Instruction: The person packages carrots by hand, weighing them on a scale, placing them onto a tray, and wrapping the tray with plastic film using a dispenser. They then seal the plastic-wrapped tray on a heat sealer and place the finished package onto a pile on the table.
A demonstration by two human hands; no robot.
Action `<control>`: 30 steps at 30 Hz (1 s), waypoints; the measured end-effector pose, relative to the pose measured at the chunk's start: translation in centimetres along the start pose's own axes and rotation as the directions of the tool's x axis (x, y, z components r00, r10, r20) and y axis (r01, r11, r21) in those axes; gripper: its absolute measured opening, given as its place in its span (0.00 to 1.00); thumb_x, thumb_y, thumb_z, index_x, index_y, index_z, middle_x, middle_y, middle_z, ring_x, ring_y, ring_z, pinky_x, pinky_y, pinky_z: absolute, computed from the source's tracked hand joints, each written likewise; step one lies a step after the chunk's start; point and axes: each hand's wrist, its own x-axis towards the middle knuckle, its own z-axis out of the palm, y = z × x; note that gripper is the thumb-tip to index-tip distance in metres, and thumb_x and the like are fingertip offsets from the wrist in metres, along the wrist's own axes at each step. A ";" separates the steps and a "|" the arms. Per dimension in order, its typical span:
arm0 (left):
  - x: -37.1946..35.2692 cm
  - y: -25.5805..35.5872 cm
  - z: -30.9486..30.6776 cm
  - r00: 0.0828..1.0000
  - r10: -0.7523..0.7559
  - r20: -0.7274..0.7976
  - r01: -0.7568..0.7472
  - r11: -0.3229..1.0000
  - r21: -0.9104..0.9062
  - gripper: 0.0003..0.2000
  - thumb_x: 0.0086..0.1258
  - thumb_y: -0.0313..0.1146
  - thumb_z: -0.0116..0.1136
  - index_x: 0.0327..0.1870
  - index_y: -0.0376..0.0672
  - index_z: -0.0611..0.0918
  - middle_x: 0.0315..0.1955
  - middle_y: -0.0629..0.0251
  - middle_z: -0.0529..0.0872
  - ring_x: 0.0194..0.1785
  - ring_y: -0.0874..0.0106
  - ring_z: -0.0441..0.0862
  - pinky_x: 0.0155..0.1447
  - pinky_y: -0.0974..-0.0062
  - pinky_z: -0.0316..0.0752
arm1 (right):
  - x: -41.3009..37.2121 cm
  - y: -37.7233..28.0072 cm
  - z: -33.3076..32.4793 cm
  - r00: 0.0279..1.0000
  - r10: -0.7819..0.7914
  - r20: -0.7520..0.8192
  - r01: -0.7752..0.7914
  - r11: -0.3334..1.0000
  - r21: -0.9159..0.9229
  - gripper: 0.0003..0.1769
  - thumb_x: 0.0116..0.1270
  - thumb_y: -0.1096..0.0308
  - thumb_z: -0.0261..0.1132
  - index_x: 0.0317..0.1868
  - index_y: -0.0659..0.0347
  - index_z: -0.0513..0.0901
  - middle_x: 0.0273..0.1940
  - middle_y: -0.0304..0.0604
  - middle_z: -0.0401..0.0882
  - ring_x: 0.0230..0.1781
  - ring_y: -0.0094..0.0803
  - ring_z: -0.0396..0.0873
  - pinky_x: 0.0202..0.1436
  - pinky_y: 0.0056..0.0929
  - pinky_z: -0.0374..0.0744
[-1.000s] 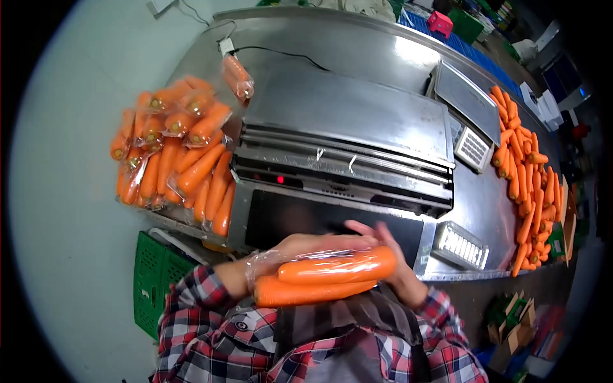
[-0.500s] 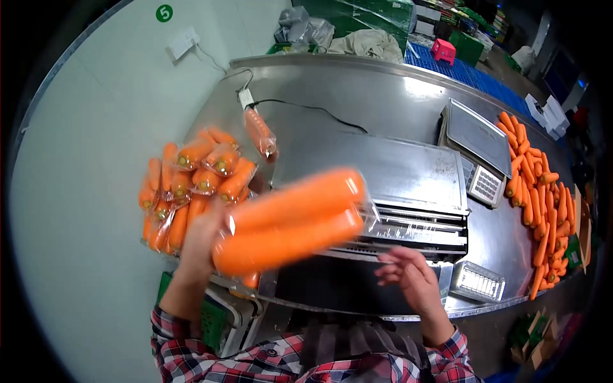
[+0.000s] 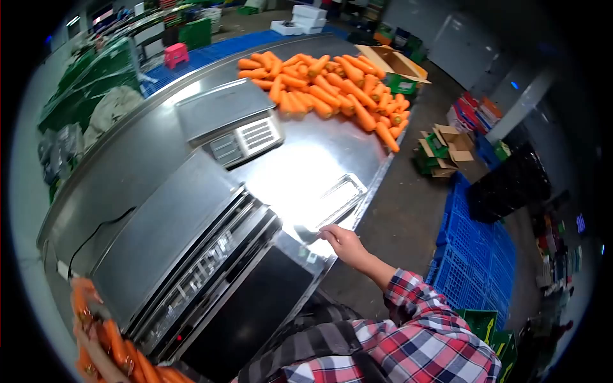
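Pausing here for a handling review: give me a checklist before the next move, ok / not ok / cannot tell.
1. Right hand without a carrot: ok, none in it.
2. Left hand off the bagged carrots: not ok, it is among them.
3. Left grip released: cannot tell, fingers too unclear.
4. Right hand at the loose carrots: not ok, they lie well beyond it.
5. Red light on the machine lit: ok.
6. Scale display reading: cannot tell, not legible.

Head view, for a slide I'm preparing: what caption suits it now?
Left hand at bagged carrots, right hand near the edge of the metal table, loose carrots heaped beside the scale.
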 end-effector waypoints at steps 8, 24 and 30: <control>-15.2 19.7 -1.4 0.910 0.414 -0.006 -0.414 0.908 -0.059 0.15 0.68 0.38 0.54 0.49 0.36 0.80 0.44 0.56 0.83 0.50 0.62 0.80 0.54 0.61 0.73 | 8.0 11.7 -6.2 0.799 -0.161 0.580 0.499 0.716 -0.488 0.08 0.55 0.72 0.57 0.37 0.62 0.76 0.37 0.50 0.76 0.42 0.45 0.75 0.45 0.40 0.74; -47.2 46.3 21.7 -0.175 0.737 0.653 -0.788 0.293 -0.542 0.22 0.55 0.32 0.63 0.53 0.42 0.78 0.50 0.59 0.80 0.58 0.59 0.74 0.62 0.55 0.65 | 21.5 10.4 -12.7 0.392 -0.890 0.234 0.894 0.428 0.133 0.08 0.52 0.65 0.63 0.27 0.57 0.72 0.28 0.41 0.69 0.31 0.37 0.73 0.33 0.34 0.73; -48.8 42.1 33.7 0.050 0.655 0.754 -0.774 0.502 -0.385 0.15 0.56 0.26 0.56 0.47 0.42 0.81 0.47 0.59 0.81 0.54 0.60 0.77 0.55 0.64 0.73 | 29.4 15.6 -12.0 0.655 -0.708 0.266 0.635 0.706 0.315 0.10 0.62 0.61 0.63 0.29 0.59 0.79 0.31 0.45 0.74 0.34 0.43 0.73 0.39 0.38 0.73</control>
